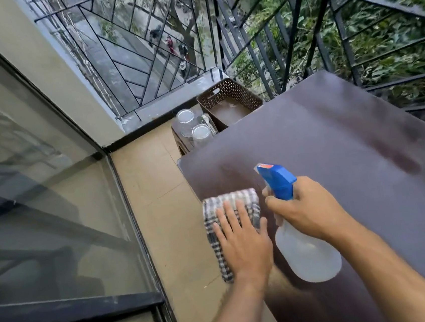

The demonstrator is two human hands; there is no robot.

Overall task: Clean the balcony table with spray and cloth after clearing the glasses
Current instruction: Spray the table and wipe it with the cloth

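Note:
The dark brown balcony table (336,148) fills the right half of the view. My left hand (243,239) lies flat, fingers spread, pressing a grey-and-white checked cloth (211,213) onto the table's near left edge. My right hand (305,208) grips a translucent spray bottle (307,253) with a blue trigger head (277,180), its nozzle aimed at the far left of the table. Two clear glasses (193,128) stand upside down on a low brown stool beyond the table's left corner.
A brown perforated basket (228,93) sits beside the glasses near the railing. Black metal railing (273,49) runs along the far and right sides. A glass sliding door (39,192) is on the left, with a strip of tan floor tiles (158,206) between it and the table.

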